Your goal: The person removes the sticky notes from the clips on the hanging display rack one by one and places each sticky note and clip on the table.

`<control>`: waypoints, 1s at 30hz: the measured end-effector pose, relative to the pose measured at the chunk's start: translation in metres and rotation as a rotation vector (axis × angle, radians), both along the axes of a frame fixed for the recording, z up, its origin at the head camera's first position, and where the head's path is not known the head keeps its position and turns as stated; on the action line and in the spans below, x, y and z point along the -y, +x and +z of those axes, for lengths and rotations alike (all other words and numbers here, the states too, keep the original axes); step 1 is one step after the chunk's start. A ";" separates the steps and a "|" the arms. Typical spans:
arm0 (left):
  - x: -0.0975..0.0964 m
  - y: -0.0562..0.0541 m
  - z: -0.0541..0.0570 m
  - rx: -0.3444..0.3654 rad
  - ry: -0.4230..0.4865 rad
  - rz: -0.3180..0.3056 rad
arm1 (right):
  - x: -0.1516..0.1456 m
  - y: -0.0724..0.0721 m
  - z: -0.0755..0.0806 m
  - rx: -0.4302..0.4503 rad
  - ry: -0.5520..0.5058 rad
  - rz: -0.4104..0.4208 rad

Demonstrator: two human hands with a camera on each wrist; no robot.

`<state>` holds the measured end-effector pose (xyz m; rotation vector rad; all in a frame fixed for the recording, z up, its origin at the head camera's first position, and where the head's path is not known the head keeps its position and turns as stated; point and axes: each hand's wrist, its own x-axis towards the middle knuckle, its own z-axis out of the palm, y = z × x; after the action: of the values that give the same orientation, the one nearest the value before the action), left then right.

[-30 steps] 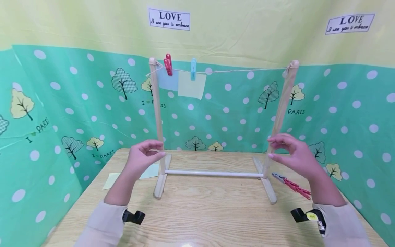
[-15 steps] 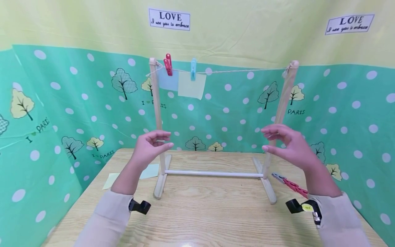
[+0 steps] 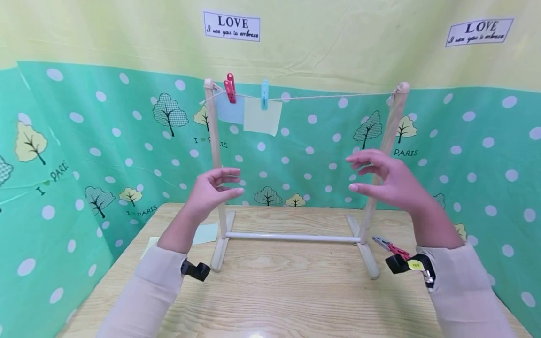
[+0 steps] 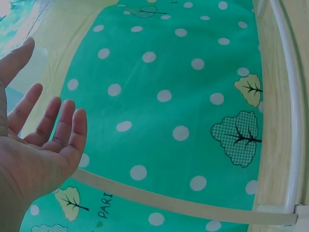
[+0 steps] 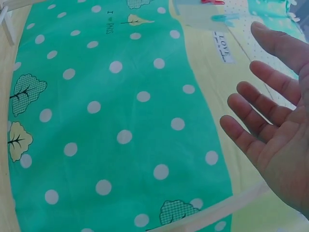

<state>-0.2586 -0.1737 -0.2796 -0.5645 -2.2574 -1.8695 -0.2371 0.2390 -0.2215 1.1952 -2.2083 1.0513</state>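
Observation:
A wooden frame with two posts and a white crossbar point(image 3: 291, 237) stands on the table, a string point(image 3: 329, 97) tied between the post tops. A red clothespin point(image 3: 230, 89) holds a blue paper point(image 3: 231, 110) on the string's left end. Beside it a light blue clothespin point(image 3: 264, 95) holds a pale yellow paper point(image 3: 262, 118). My left hand point(image 3: 213, 192), fingers loosely bent and holding nothing, overlaps the left post point(image 3: 214, 141). Likewise bare, my right hand point(image 3: 389, 180) overlaps the right post point(image 3: 390, 126). Both wrist views show spread fingers with nothing between them.
Several clothespins point(image 3: 390, 247), red and grey-blue, lie on the table point(image 3: 287, 291) right of the frame. Left of it lie a light blue paper point(image 3: 205, 234) and a pale yellow one, partly behind my left forearm. A dotted green and yellow curtain point(image 3: 313, 155) hangs behind.
Both hands have risen and moved inward from beside the lower posts. The frame, papers and clothespins have stayed in place.

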 end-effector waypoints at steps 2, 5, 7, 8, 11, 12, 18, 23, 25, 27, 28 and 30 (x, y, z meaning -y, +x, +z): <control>-0.002 -0.002 0.002 0.004 0.010 -0.018 | 0.003 -0.001 0.005 0.007 0.007 -0.005; -0.004 -0.005 0.005 0.008 0.018 -0.043 | 0.009 -0.002 0.013 0.015 0.028 -0.026; -0.005 -0.008 0.006 0.006 0.023 -0.057 | 0.013 -0.002 0.019 0.015 0.051 -0.047; -0.006 -0.009 0.007 0.004 0.026 -0.064 | 0.015 -0.003 0.022 0.015 0.062 -0.055; -0.007 -0.012 0.010 -0.001 0.026 -0.084 | 0.022 -0.004 0.031 0.025 0.085 -0.069; -0.008 -0.013 0.011 -0.002 0.023 -0.087 | 0.025 -0.005 0.034 0.032 0.092 -0.074; -0.013 -0.021 0.013 -0.001 0.025 -0.107 | 0.039 -0.009 0.048 0.051 0.129 -0.094; -0.018 -0.025 0.018 0.019 0.063 -0.135 | 0.049 -0.013 0.057 0.050 0.136 -0.078; -0.020 -0.026 0.021 0.032 0.084 -0.140 | 0.053 -0.015 0.060 0.056 0.137 -0.079; -0.022 -0.027 0.023 0.038 0.106 -0.140 | 0.057 -0.018 0.062 0.055 0.139 -0.084; -0.023 -0.028 0.025 0.037 0.116 -0.136 | 0.060 -0.019 0.064 0.053 0.140 -0.086; -0.024 -0.030 0.027 0.035 0.136 -0.123 | 0.064 -0.022 0.066 0.049 0.135 -0.084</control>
<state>-0.2888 -0.1493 -0.2524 -0.6680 -2.1395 -2.0882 -0.2592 0.1746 -0.1557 1.1319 -2.3776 0.9204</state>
